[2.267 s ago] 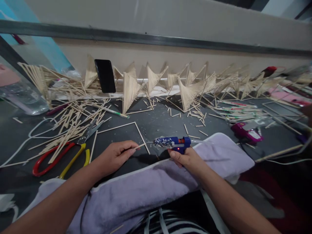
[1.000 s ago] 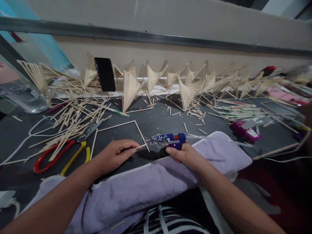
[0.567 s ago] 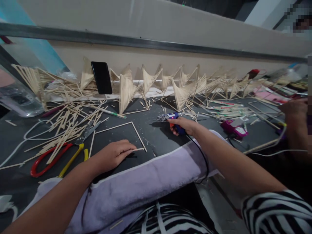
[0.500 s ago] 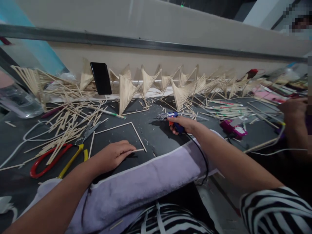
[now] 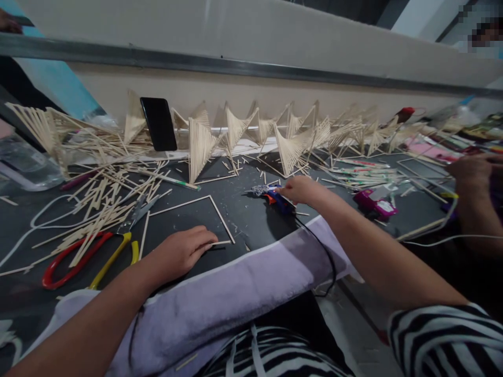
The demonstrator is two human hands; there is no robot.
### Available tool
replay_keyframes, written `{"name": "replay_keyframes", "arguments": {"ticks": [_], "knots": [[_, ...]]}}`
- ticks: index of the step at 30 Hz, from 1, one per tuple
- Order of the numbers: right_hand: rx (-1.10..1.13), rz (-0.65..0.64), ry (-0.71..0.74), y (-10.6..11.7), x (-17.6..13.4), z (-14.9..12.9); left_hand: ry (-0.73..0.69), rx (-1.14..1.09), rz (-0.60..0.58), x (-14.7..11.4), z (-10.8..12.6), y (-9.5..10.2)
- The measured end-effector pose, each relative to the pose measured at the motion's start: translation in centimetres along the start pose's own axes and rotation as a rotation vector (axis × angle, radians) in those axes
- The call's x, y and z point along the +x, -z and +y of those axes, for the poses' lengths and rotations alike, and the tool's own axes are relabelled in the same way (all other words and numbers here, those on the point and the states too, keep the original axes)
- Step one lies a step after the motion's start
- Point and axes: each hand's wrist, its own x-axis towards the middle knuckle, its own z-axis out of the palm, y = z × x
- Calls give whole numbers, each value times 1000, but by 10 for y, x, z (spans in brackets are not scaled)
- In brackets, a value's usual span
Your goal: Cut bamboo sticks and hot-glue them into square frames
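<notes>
Since the first frame, the blue hot-glue gun [image 5: 280, 201] has moved off the tip of the thin wooden stick [image 5: 225, 243] and now lies on the dark counter [image 5: 255, 222] to the right of the three-sided stick frame [image 5: 181, 205], orange trigger showing. By my reading, the step in hand is parking the gun while the glued stick waits. The left hand [image 5: 186, 250], inside the frame's open near side, has its fingers closed in a pinch on that stick; the stick's free tip sits right by the near end of the frame's right side, though I can't tell if they touch. The right hand [image 5: 302, 189] reaches out to the right of the frame, fingers part-curled and touching the gun's body from above; whether they grip it or are only letting go, I cannot tell. Judging from this, the next move calls for a steady left pinch, the stick's end kept lined up with the frame, and the right fingers well away from the gun's nozzle.
</notes>
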Motion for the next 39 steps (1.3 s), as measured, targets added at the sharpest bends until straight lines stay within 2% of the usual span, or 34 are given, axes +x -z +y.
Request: {"name": "replay_keyframes", "arguments": {"ticks": [2, 3, 6, 10, 13, 20, 39], "knots": [[-15, 120, 182, -8, -13, -12, 9, 11, 5, 0, 1, -1], [36, 113, 268, -16, -20, -19, 13, 16, 12, 1, 1, -1], [223, -34, 412, -47, -36, -45, 24, 32, 31, 2, 1, -3], [196, -85, 541, -79, -40, -70, 26, 76, 27, 5, 2, -4], [194, -113, 605, -87, -37, -73, 36, 116, 38, 6, 5, -5], [252, -143, 802, -92, -34, -62, 64, 136, 9, 4, 11, -7], [204, -141, 843, -97, -33, -60, 115, 119, -30, 2, 10, -9]]}}
